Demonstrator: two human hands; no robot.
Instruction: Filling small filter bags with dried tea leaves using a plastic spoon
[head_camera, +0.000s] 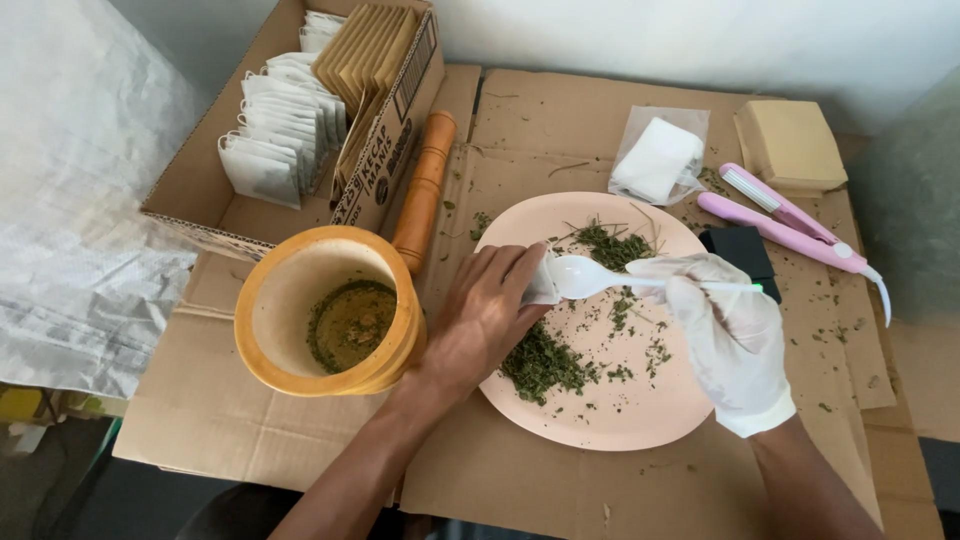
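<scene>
My bare left hand pinches a small white tea bag over the left side of a pink plate. My right hand, in a white glove, holds a white plastic spoon with its bowl at the bag's mouth. Dried green herb lies in a heap and in scattered bits on the plate. A wooden mortar with ground herb inside stands just left of my left hand.
A wooden pestle lies behind the mortar. A cardboard box at the back left holds several filled white bags and brown envelopes. Behind the plate are a clear pouch of white bags, a pink sealer, a tan block and a black scale.
</scene>
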